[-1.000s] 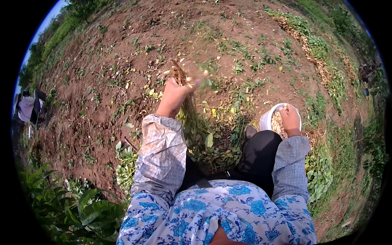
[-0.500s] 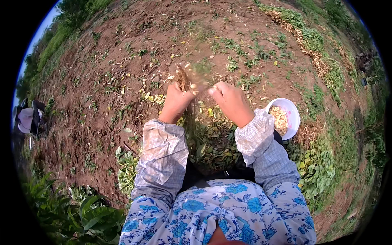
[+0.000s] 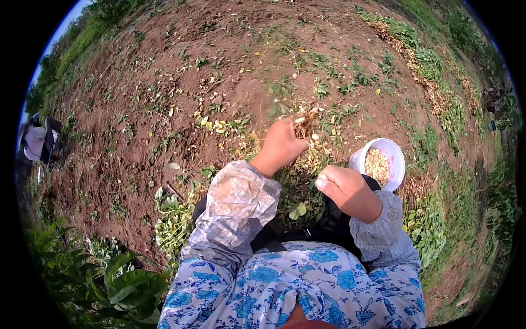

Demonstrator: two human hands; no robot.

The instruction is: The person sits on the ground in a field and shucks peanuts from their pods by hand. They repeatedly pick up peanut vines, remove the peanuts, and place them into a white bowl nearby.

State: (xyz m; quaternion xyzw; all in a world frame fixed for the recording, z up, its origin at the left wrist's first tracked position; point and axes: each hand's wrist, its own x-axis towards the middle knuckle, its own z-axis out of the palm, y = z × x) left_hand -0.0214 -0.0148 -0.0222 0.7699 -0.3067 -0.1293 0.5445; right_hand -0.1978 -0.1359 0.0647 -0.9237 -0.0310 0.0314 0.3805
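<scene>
My left hand (image 3: 282,145) is raised over the soil and grips an uprooted peanut plant (image 3: 310,130) by its dry roots, with pale pods hanging from them. My right hand (image 3: 341,186) is a closed fist just below and to the right of the plant, close to my body; what it holds is hidden. A white bowl (image 3: 397,155) with pale peanut pods inside sits on the ground right of my right hand. Green leafy stems of the plant (image 3: 298,200) hang down between my arms.
Brown tilled soil (image 3: 164,82) with scattered weeds and leaves spreads ahead. Pulled plants lie in a row (image 3: 438,82) at the upper right. Leafy green plants (image 3: 109,274) grow at the lower left. A person sits at the far left edge (image 3: 38,143).
My right hand left the bowl, came up to the plant's roots beside my left hand, then drew back toward my body as a fist. My left hand kept holding the plant.
</scene>
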